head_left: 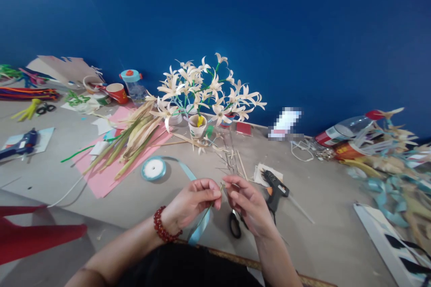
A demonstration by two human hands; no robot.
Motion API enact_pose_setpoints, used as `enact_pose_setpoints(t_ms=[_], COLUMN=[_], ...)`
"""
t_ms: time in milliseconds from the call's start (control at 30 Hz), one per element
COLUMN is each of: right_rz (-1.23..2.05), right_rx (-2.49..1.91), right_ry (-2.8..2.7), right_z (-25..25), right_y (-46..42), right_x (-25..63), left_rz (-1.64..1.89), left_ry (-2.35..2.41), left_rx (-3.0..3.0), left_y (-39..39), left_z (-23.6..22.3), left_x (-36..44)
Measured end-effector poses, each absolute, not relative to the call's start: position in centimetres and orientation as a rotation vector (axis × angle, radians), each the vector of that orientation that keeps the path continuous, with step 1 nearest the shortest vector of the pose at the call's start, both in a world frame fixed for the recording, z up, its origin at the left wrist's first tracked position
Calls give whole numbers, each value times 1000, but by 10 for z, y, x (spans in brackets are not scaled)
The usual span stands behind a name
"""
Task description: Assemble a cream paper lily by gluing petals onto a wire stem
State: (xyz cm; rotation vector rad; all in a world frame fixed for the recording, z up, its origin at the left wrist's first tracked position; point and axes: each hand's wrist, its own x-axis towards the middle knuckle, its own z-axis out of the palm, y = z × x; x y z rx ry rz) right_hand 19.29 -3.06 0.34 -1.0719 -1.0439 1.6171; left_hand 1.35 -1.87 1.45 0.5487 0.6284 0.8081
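My left hand [193, 202] and my right hand [247, 204] meet above the table edge, fingers pinched together on a thin green stem [212, 206] that runs down between them. A red bead bracelet [163, 226] circles my left wrist. A light blue ribbon [198, 228] passes under the left hand and leads back to its spool [153, 168]. Black scissors [235, 225] lie just below the hands, and a black glue gun [275, 186] rests to the right of them.
A bunch of cream paper lilies [205, 89] stands in cups at the back. Dried husk leaves [131, 141] lie on pink paper [101, 175]. A blue glue gun [20, 144] lies far left, a red cup [117, 93] behind, and ribbon clutter [387, 188] at right.
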Motion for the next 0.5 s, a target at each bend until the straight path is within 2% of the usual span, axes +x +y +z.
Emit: enact_pose_setpoints(t_ms=[200,367,433,500], right_rz=[838,101,-50,-33], right_rx=[-1499,-2026,-2145,-2246], right_ry=[-1490,-1525,-1486,-1444], right_z=[-14,-18,-14,-11], right_y=[-48,-64,-69,-71], right_x=[240,320,337,340], left_rz=[872,881,886,900], left_ry=[739,772,766,768], left_rx=[668,721,730,741], left_y=[-20,-18,-16,-15], left_z=[18,14,12,10], left_x=[6,2,3,3])
